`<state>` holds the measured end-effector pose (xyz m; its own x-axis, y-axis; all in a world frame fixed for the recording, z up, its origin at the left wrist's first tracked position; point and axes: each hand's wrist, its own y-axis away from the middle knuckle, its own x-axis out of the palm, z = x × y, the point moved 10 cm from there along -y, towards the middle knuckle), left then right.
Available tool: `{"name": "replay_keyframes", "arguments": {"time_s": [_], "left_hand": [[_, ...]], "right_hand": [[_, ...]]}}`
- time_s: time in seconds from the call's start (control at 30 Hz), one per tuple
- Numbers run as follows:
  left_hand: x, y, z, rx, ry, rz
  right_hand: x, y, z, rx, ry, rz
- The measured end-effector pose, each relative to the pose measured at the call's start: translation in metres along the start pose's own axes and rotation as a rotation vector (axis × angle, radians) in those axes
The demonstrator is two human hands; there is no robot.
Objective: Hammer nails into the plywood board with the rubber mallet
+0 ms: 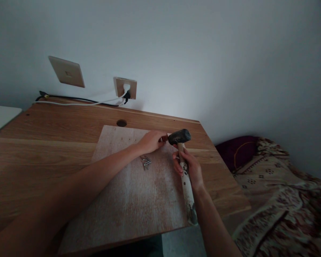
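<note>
My right hand [191,164] is wrapped round the handle of a hammer [186,185] with a dark metal head and a worn, white-coated grip. The hammer head is just right of my left fingertips, over the far right part of a pale wooden board [139,203]. My left hand [152,141] rests near the board's far edge with its fingers pinched together; what they hold, if anything, is too small and dark to make out. Several loose silver nails [146,162] lie in a small pile on the board, just below my left wrist.
The board lies on a brown wooden desk [42,146] against a wall. White and black cables [82,103] run along the back to a wall socket [132,87]. A round cable hole [121,123] is behind the board. Patterned bedding [273,192] is at right.
</note>
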<state>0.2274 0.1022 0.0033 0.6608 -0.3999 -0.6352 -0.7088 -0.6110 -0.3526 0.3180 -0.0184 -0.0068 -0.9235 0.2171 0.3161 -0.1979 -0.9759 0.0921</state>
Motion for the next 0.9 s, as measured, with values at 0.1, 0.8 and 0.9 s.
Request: {"name": "replay_keyframes", "arguments": {"time_s": [0.1, 0.8, 0.9], "left_hand": [[0.001, 0.000, 0.005, -0.027, 0.027, -0.012], [-0.014, 0.003, -0.009, -0.004, -0.006, 0.113], [-0.014, 0.015, -0.019, 0.024, -0.116, 0.413]], "right_hand": [[0.004, 0.000, -0.002, -0.005, 0.019, 0.038], [-0.003, -0.004, -0.013, -0.002, 0.060, 0.030], [-0.007, -0.005, -0.010, -0.016, 0.016, 0.007]]}}
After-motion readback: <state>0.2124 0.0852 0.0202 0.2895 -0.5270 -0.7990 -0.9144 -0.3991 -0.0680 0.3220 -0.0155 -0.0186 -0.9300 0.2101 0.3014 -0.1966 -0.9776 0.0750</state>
